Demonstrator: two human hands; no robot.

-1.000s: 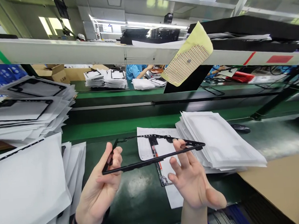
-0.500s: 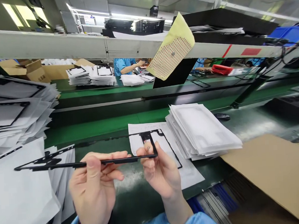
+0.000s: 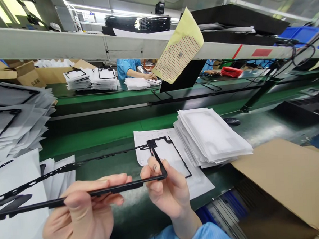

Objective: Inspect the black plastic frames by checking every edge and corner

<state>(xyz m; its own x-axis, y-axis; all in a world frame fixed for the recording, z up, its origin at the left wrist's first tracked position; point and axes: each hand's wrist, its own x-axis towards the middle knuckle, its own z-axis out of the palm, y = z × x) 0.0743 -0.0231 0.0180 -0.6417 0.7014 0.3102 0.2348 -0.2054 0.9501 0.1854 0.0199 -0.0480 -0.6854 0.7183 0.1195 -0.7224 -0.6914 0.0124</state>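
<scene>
A: I'm watching through the head view from far off. Where are the edges, and where is there room to move?

B: Widest for me is the strip of green surface [image 3: 127, 217] below and between the hands. Loose white sheets [image 3: 20, 232] cover its left edge. A brown cardboard flap [image 3: 284, 180] takes up its near right corner. Right of its middle I see a stack of white sheets [image 3: 211, 134], with a computer mouse [image 3: 232, 121] just beyond.

A: What differs from half a second ago?

B: The left hand [image 3: 79, 220] sits lower and farther left. The thin black frame [image 3: 120, 188] now slopes down leftward, its left end out of my view. The right hand [image 3: 168, 191] keeps the same corner.

A: And the frame, relative to the hands?

B: It is held by both, above the surface. I see the left thumb laid over the near bar, fingers behind it; the right thumb and fingers pinch the near right corner. Beyond the right hand, a second black frame [image 3: 180, 158] lies on a white sheet [image 3: 201, 185], partly overlapped by the held one; I cannot tell whether they touch.
</scene>
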